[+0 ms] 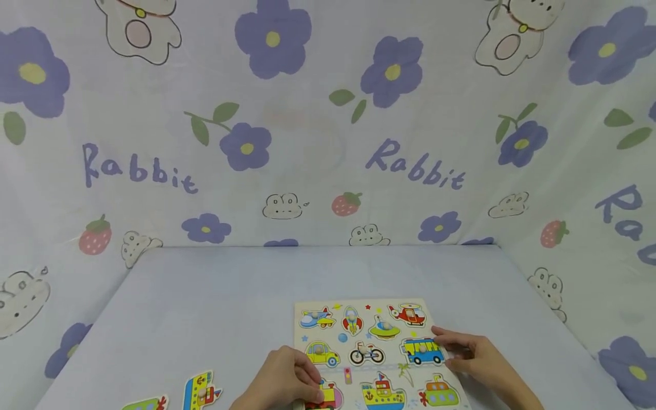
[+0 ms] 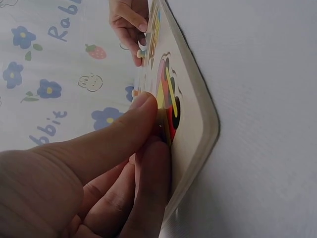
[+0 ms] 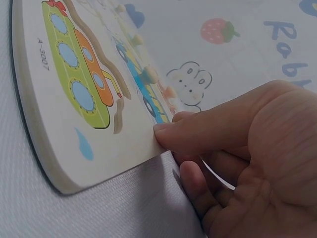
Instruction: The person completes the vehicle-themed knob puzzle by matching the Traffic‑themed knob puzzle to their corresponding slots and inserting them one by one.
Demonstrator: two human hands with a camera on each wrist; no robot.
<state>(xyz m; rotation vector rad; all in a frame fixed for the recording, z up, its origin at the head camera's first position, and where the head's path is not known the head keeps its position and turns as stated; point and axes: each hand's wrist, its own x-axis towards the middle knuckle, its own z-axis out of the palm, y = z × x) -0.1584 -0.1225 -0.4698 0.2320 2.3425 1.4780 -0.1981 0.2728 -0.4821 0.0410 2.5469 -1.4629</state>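
Observation:
A wooden peg puzzle board [image 1: 393, 353] with vehicle pictures lies on the table. At its lower left, my left hand [image 1: 287, 381] pinches a train puzzle piece [image 2: 172, 121] between thumb and fingers, right at the train picture; the fingertips hide part of it. My right hand [image 1: 484, 361] holds the board's right edge beside the bus piece [image 1: 422, 351], thumb on top. Knobbed pieces, among them the car [image 1: 323, 354] and bicycle [image 1: 366, 354], sit in the upper rows. The ship picture [image 1: 383, 397] and submarine picture [image 3: 74, 64] show in recesses without knobs.
Left of the board, a loose ship piece [image 1: 193, 393] with a knob lies on the pale tablecloth [image 1: 230, 307]. Near it, a submarine piece [image 1: 143, 405] is cut off by the frame's lower edge. Patterned cloth walls [image 1: 307, 171] stand behind and at both sides.

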